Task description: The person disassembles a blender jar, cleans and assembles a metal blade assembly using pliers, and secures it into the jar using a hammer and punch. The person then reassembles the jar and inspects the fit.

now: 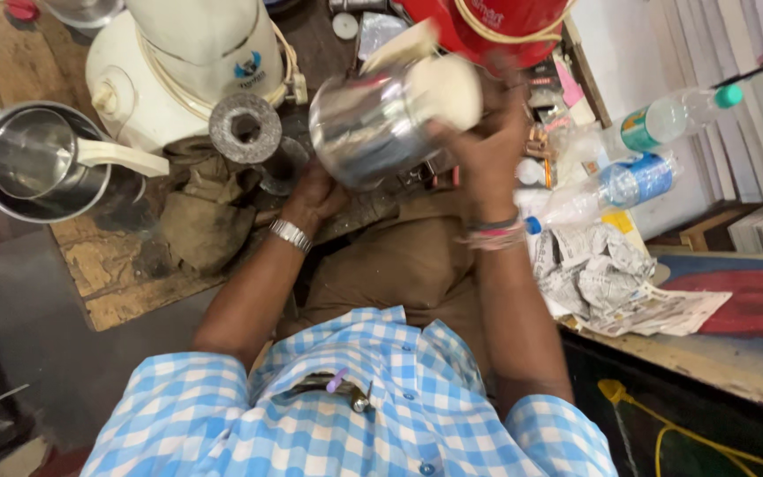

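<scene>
A shiny steel mixer jar (373, 124) with a cream-white base is held tilted above my lap. My right hand (483, 146) grips its cream base end from the right. Below and to the left, my left hand (315, 194) sits under the jar's steel body, fingers partly hidden behind it. A metal watch band circles my left wrist and coloured threads my right wrist. The jar is blurred from motion.
A white mixer-grinder base (178, 62) stands at the back left, with a grey round part (245, 128) in front. A second steel jar (37, 163) with a cream handle lies left. Dirty rags (205, 216), two plastic bottles (655, 119), crumpled newspaper (598, 274) and a red vessel (496, 26) surround me.
</scene>
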Demonstrator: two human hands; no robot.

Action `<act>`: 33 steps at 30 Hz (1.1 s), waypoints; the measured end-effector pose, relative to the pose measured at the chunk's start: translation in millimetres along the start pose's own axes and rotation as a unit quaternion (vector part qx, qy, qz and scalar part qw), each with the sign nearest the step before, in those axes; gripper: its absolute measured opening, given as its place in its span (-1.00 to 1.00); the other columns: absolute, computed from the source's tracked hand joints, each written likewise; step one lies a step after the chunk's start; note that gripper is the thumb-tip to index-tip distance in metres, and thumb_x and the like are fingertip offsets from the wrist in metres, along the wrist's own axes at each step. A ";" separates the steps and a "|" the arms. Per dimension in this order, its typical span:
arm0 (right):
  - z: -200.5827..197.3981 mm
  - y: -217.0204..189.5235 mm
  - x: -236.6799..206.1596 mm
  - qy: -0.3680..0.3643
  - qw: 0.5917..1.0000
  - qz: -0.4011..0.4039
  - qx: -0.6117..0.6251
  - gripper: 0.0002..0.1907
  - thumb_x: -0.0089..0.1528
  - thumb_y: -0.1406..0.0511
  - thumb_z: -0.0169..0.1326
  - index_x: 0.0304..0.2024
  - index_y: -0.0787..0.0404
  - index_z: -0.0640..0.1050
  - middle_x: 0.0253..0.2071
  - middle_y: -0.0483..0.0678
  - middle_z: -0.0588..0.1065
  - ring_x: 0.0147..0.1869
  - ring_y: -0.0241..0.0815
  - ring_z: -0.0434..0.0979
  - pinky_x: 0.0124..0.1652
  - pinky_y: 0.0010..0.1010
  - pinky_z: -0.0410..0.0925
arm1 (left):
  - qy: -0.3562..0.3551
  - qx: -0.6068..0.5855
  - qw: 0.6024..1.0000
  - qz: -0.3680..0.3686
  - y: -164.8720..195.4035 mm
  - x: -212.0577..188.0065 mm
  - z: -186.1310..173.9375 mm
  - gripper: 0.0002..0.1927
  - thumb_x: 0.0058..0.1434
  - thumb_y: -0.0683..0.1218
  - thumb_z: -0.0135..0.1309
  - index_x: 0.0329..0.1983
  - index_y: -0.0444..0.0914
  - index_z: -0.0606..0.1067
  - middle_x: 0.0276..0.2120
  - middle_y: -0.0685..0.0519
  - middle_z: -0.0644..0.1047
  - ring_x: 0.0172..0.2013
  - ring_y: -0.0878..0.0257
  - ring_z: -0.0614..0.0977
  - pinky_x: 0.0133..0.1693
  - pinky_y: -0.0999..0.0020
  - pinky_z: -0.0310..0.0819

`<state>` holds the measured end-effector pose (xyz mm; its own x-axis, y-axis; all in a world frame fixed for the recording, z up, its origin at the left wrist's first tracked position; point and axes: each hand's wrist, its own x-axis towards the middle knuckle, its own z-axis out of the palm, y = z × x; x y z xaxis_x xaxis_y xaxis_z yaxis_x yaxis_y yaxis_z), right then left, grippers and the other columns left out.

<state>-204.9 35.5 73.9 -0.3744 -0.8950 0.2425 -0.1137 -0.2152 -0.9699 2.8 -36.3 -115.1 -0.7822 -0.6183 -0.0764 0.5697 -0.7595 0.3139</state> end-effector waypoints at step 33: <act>45.0 37.1 -25.8 0.000 0.957 -0.145 -0.252 -0.60 0.23 0.39 0.27 0.11 0.31 0.55 0.01 0.07 0.54 0.08 -0.05 0.55 0.11 -0.27 0.39 | 0.090 0.252 0.947 0.177 11.1 7.0 50.4 -0.67 0.37 -0.25 0.14 0.20 -0.27 0.52 -0.06 0.03 0.64 -0.12 0.26 0.67 -0.13 0.28 0.67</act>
<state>-158.1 33.1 30.7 -0.2595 -0.8264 0.4996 -0.6423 -0.2387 -0.7284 -9.1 -38.8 -64.4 -0.4837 -0.8748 -0.0280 0.5604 -0.3341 0.7578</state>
